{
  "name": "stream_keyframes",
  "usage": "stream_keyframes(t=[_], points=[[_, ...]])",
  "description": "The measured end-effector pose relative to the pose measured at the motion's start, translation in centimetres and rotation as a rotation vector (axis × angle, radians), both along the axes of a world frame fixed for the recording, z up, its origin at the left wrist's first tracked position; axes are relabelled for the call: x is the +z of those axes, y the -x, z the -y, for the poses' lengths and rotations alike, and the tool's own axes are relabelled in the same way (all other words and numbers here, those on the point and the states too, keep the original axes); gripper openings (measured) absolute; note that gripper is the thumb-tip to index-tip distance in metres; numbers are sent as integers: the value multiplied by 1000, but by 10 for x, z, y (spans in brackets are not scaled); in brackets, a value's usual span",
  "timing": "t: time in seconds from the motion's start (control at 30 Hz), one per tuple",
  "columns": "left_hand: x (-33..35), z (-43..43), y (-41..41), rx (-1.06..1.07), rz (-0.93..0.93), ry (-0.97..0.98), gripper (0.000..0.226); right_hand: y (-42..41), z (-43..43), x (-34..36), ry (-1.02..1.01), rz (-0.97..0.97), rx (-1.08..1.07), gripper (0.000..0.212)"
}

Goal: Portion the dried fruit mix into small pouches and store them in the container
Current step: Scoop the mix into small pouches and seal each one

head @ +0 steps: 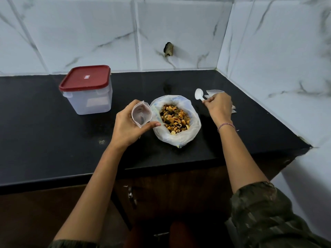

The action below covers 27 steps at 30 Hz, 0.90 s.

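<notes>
while left hand (pixel 129 127) gripped small clear plastic pouch (pixel 141 115) open, right hand (pixel 219 107) pinched white plastic spoon (pixel 199 94); both beside dried fruit bag (pixel 176 120).

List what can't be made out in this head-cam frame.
Head view throughout.
Count of spare pouches: blocked by the right hand.
Handle of the spoon: wrapped by that hand's fingers.
Inside of the container: cloudy wall; lid label too small to read.
Contents of the pouch in the left hand: dark patch, too blurred to identify.
Depth of the fruit mix: hidden by the bag.
</notes>
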State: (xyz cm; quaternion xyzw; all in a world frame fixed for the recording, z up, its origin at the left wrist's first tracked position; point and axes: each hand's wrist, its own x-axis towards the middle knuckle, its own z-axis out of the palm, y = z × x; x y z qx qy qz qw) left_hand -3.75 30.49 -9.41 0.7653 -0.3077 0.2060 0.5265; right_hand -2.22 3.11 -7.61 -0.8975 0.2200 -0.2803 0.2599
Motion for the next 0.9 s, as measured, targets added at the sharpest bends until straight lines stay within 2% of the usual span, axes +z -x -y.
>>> stream_keyframes(t=[0.1,0.17,0.23,0.33,0.53,0.6,0.7,0.9], points=[[-1,0,-1,11,1,-9,50,16,-8,21,-102,108,40,17],[-3,0,-2,12,-17,-10,50,29,-18,34,-167,147,150,14],[-4,-1,-3,21,-35,-9,51,43,-32,43,-131,118,261,15],[-5,-1,-4,27,-57,-13,54,56,-46,44,56,55,321,19],[-7,-3,-3,79,-159,-88,70,69,-54,43,543,-42,245,24],[-9,-6,-5,109,-168,-135,66,71,-58,44,667,-118,279,24],[-9,-8,-7,129,-208,-185,77,67,-63,40,684,-148,283,24],[-6,-7,-2,215,-245,-324,92,60,-59,40,539,-157,314,21]])
